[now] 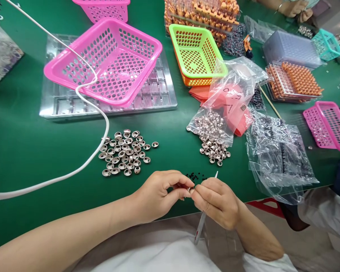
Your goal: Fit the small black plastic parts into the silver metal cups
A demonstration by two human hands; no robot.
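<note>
My left hand pinches a small silvery metal cap between thumb and fingertips at the table's front edge. Meeting it from the right, my right hand is closed round a slim white tool, whose pointed tip sticks up past the knuckles; its exact kind I cannot make out. The right fingertips also touch the cap. Tiny black pieces are scattered just beyond the fingers. Left of them lies a group of round metal caps. More metal caps spill from a clear plastic bag.
A pink basket sits on a clear compartment tray; a white cable crosses it. Behind stand a green basket and orange part racks. Plastic bags lie right. Another person's hands show far right.
</note>
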